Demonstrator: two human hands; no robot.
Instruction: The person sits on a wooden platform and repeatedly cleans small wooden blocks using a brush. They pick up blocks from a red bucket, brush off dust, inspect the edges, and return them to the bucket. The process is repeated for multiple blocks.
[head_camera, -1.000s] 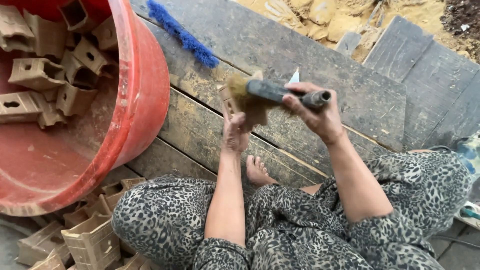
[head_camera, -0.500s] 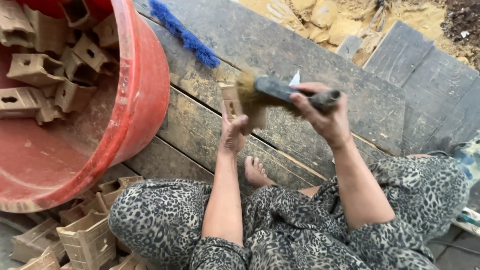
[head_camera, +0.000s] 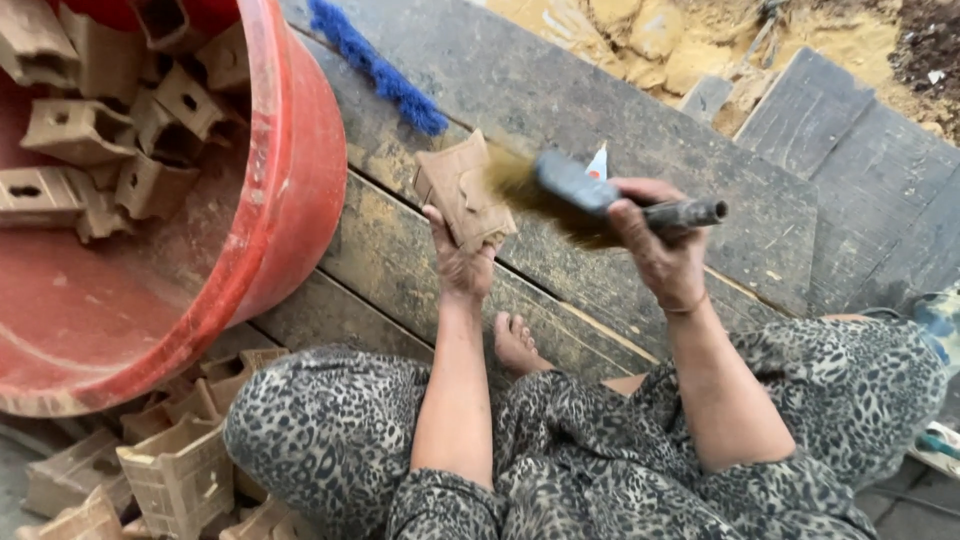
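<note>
Left hand (head_camera: 462, 258) closes around the lower end of a tan clay piece (head_camera: 462, 190) and holds it upright over the wooden planks (head_camera: 560, 90). Right hand (head_camera: 655, 235) is clenched on the dark handle of a wire brush (head_camera: 580, 195), whose bristles, blurred with motion, lie against the piece's right edge. Compared with the frame half a second earlier, the piece stands higher and turned more face-up toward the camera, and the brush head has come down onto it: the brushing stroke appears to be under way. To the left, the red tub (head_camera: 300, 190) of similar clay pieces rises close beside the left forearm; a blue brush (head_camera: 375, 65) lies beyond. Bare foot (head_camera: 515, 345) and patterned trousers bound the near side. Open planking remains ahead and to the right.
</note>
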